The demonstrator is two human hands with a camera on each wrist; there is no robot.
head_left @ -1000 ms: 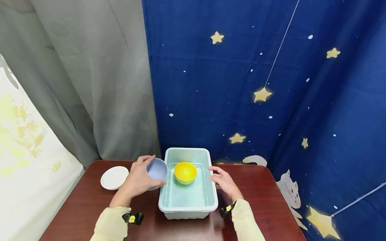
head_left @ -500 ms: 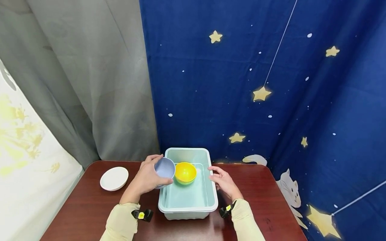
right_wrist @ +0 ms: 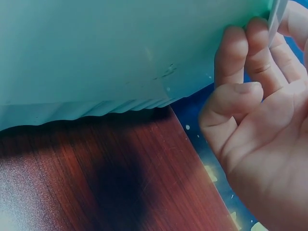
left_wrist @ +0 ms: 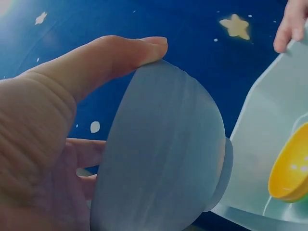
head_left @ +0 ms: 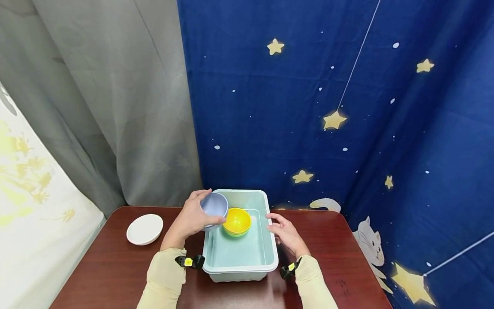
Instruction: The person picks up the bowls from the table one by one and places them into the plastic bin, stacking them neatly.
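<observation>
My left hand (head_left: 191, 217) grips a blue-grey bowl (head_left: 214, 204), its thumb and fingers spread across the rim. Held tilted above the left edge of a pale green plastic bin (head_left: 241, 253), this bowl overlaps the side of a yellow bowl (head_left: 237, 220) in the head view. The yellow one sits inside the bin, nested on a green bowl (head_left: 236, 234) that shows only as a thin band. The left wrist view shows the outside and foot of the held bowl. At the bin's right rim, my right hand (right_wrist: 269, 110) holds on with bent fingers on both sides of the edge.
A white dish (head_left: 144, 229) lies on the brown table (head_left: 324, 266) to the left of the bin. Behind the table hang a grey curtain (head_left: 154, 107) and a blue curtain with stars (head_left: 247, 128).
My left hand has carried the blue-grey bowl rightward to the bin's left edge, rising slightly in the last half second. The right hand and the bin stay in place.
</observation>
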